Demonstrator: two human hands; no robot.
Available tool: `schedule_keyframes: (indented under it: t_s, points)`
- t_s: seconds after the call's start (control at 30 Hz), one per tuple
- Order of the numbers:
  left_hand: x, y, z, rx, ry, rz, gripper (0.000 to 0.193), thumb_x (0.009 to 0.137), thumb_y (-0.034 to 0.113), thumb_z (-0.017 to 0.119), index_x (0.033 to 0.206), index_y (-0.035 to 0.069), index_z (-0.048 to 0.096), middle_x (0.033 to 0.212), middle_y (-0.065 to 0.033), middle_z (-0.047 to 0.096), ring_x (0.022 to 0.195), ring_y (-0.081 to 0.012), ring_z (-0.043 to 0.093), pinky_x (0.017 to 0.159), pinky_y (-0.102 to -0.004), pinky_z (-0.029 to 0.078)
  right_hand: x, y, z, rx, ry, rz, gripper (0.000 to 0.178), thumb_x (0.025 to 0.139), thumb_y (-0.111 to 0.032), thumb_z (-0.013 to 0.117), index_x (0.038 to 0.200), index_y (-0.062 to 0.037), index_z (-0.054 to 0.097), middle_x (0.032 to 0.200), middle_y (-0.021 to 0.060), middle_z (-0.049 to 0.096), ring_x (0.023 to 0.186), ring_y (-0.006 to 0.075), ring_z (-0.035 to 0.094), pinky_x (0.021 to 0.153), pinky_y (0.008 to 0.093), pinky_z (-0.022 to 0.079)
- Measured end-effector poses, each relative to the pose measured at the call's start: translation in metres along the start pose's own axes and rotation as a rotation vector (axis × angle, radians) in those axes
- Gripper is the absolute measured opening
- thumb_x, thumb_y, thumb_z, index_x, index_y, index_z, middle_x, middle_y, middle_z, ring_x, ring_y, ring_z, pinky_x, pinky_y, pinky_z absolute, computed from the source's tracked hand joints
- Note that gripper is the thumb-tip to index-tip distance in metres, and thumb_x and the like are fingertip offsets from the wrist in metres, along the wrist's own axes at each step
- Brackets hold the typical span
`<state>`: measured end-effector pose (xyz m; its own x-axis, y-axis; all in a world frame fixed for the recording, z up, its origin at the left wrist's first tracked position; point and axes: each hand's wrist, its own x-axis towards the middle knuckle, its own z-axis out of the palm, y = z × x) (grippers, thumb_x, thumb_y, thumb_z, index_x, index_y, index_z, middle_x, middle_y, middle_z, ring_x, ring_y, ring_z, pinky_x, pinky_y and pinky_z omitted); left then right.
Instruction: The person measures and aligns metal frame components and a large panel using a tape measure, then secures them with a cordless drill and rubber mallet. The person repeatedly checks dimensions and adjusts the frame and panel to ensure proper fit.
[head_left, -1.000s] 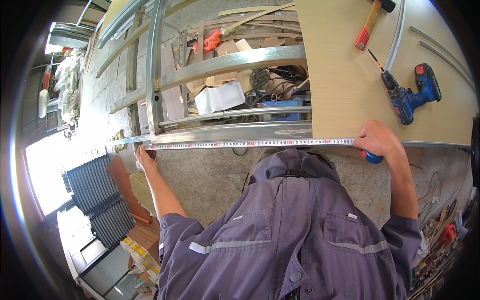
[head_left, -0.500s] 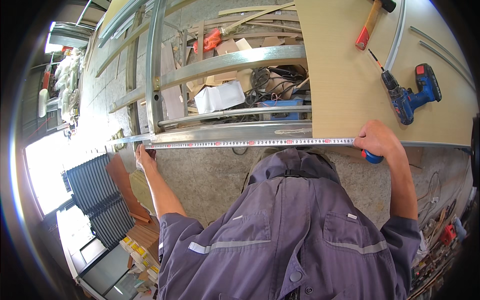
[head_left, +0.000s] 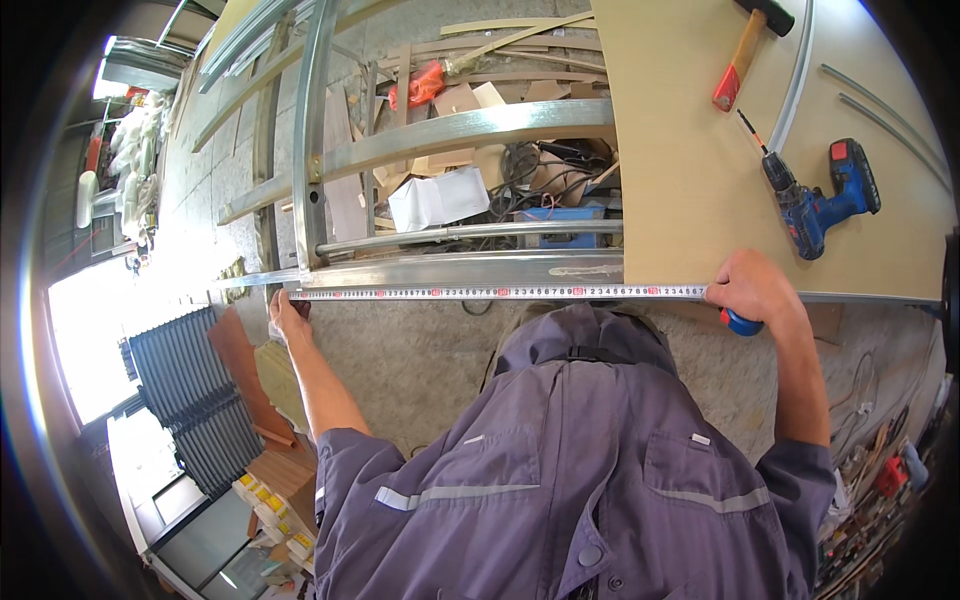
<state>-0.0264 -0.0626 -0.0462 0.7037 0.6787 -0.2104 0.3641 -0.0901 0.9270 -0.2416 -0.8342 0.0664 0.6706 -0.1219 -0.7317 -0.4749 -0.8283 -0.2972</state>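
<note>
A white tape measure blade (head_left: 500, 292) is stretched along the near metal rail (head_left: 460, 270) of a frame. My left hand (head_left: 287, 315) pinches the blade's end against the rail's left end. My right hand (head_left: 752, 288) grips the blue tape measure case (head_left: 742, 322) at the near edge of a tan board (head_left: 720, 180), holding the blade taut. My grey work jacket fills the lower middle of the view.
On the board lie a blue cordless drill (head_left: 815, 200), a red-handled hammer (head_left: 745, 45) and thin metal strips (head_left: 880, 100). Inside the frame sit a white box (head_left: 437, 198), cables and wood offcuts (head_left: 480, 95). Dark corrugated sheets (head_left: 190, 390) lie at lower left.
</note>
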Motion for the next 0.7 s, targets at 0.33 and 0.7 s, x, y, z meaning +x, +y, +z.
schedule_keyframes:
  t_s: [0.33,0.7]
  points:
    - [0.007,-0.009,-0.004,-0.034,-0.044,0.045,0.031,0.095,0.026,0.064,0.123,0.015,0.055,0.093,-0.0030,0.066,0.070,-0.0168,0.065,0.057,-0.0309,0.054,0.001,0.008,0.006,0.004,0.017,-0.064,0.028,0.071,-0.029,0.071,0.071,-0.0013,0.070,0.062,0.0211,0.060,0.056,0.0357,0.059,0.059,0.0427,0.049]
    - [0.003,-0.014,-0.001,-0.002,-0.002,0.051,0.034,0.096,0.026,0.062,0.126,0.010,0.054,0.088,-0.0043,0.066,0.063,-0.0129,0.063,0.054,-0.0282,0.054,-0.005,0.008,0.007,-0.038,0.032,-0.079,0.030,0.075,-0.034,0.068,0.076,-0.0044,0.073,0.067,0.0203,0.064,0.060,0.0346,0.061,0.061,0.0426,0.050]
